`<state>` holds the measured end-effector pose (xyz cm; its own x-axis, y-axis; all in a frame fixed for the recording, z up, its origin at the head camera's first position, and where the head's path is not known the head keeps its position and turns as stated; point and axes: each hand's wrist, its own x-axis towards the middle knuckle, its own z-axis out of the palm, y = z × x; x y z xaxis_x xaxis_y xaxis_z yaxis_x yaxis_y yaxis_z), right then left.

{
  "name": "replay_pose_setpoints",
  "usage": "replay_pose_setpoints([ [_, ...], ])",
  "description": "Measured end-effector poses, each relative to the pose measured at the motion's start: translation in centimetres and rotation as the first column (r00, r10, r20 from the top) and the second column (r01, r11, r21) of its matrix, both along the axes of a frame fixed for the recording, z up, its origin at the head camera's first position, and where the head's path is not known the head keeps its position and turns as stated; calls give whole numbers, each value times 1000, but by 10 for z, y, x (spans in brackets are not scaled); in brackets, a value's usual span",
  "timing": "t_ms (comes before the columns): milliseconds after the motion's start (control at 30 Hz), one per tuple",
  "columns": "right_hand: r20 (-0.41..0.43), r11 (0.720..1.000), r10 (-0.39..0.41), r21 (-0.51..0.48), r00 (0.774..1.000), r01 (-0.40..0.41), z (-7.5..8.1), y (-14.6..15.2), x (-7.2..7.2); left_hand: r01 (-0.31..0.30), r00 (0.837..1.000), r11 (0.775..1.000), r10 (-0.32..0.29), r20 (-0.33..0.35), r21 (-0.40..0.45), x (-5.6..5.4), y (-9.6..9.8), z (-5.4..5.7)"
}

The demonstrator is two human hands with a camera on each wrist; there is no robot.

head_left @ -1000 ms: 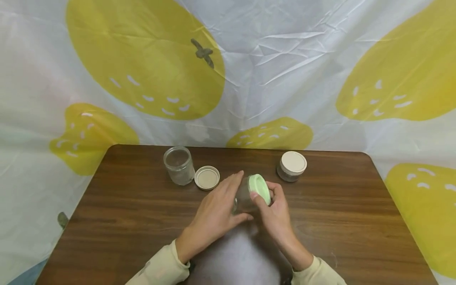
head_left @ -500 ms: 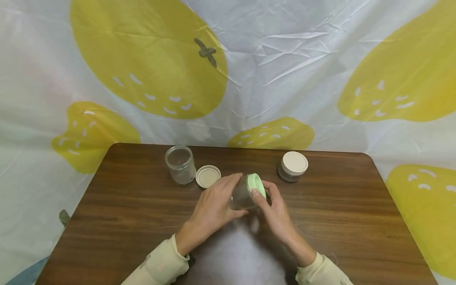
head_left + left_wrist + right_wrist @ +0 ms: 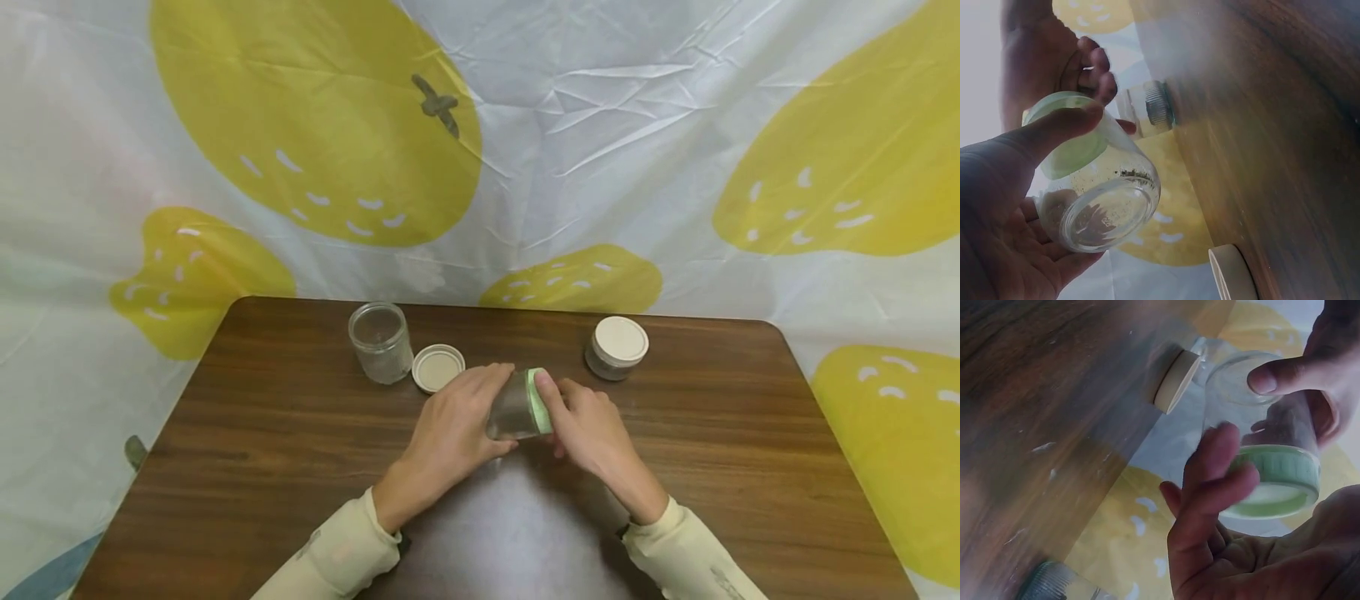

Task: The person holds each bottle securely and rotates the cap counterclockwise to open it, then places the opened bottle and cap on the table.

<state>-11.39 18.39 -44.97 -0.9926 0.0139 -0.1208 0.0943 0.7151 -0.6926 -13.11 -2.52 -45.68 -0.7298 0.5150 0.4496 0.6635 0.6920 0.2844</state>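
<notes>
My left hand (image 3: 448,421) grips a clear jar (image 3: 512,408) round its body, thumb on the near side and fingers on the far side. The jar is tilted onto its side above the table, its base towards my left palm. On its mouth sits a pale green lid (image 3: 538,402), ribbed round the edge in the right wrist view. My right hand (image 3: 596,425) holds this lid with the thumb over its upper edge and bent fingers at its side. Through the glass in the left wrist view, no contents show besides small marks on the wall.
At the back left of the brown table (image 3: 300,467) stands a lidless clear jar (image 3: 381,350). Beside it a beige lid (image 3: 438,368) lies with its inside up. A short jar with a white lid (image 3: 620,338) stands at the back right. A lemon-print cloth (image 3: 570,167) hangs behind.
My right hand has turned over the green lid, its thumb moving from the near edge up to the top. The jar has tipped further onto its side in my left hand.
</notes>
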Motion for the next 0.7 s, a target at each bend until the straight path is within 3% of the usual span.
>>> replay_pose_setpoints([
  [167, -48, 995, -19, 99, 999, 24, -1, -5, -3, 1, 1000, 1000, -2, -31, -9, 0, 2, -2],
  [300, -107, 986, -35, 161, 994, 52, -2, -8, -3, 20, 1000, 1000, -20, -4, 4, -1, 2, -1],
  [433, -138, 991, -54, 112, 989, 70, -3, -10, -1, 28, 999, 1000, -28, 15, 4, 0, 1, 1],
  [700, -184, 997, -70, 21, 980, 75, -8, -10, 3, 72, 996, 997, -72, -48, 1, -3, -1, 6],
])
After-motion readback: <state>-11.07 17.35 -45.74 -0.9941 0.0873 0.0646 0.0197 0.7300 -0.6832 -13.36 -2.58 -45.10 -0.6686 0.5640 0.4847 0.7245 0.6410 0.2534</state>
